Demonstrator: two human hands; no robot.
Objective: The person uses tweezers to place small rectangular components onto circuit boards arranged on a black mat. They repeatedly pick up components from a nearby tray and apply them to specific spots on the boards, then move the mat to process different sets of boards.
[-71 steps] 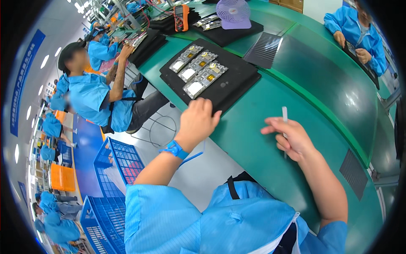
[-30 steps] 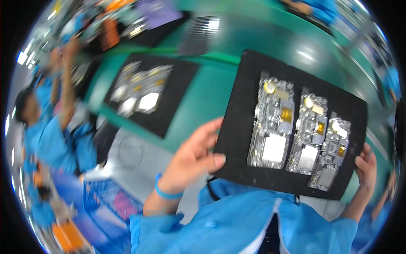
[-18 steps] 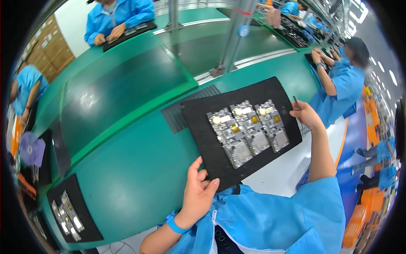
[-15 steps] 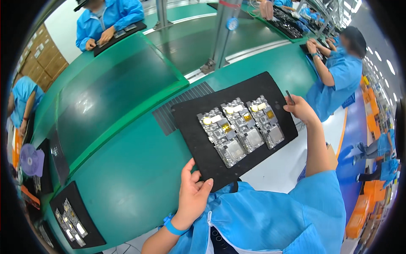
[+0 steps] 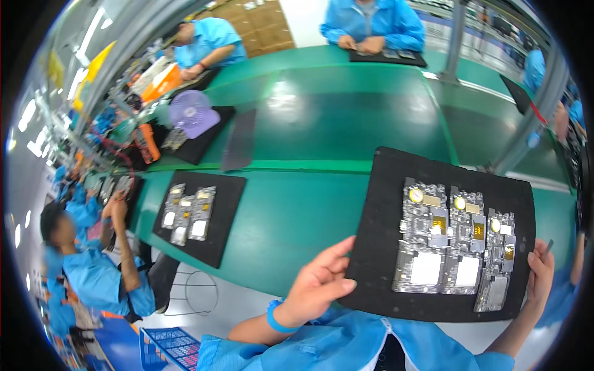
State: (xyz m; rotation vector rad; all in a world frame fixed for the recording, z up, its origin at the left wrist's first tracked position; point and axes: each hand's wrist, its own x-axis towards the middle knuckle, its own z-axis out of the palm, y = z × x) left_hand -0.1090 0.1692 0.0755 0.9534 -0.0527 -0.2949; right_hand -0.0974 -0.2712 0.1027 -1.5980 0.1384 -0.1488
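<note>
A black flat mat (image 5: 378,216) is held up at the right, over the green table's near edge. Three circuit boards (image 5: 437,238) lie side by side on it, each with a round yellowish-white part near its far end and a silver shield near its close end. My left hand (image 5: 322,278), with a blue wristband, is closed on the mat's left edge, thumb on top. At the opposite edge, my right hand (image 5: 539,278) grips the mat, and a slim dark stick-like tool (image 5: 548,248) pokes out from its fingers. What lies under the mat is hidden.
On the green table (image 5: 291,229), another black mat (image 5: 213,250) carries three circuit boards (image 5: 187,213). A purple fan (image 5: 193,115) stands beyond it. Co-workers sit at the far side and left. A metal post (image 5: 526,133) rises at the right; a blue basket (image 5: 170,349) is below left.
My view has swung to the left, bringing the other mat and a co-worker at the left into fuller sight. The held mat moves along with both hands still on it.
</note>
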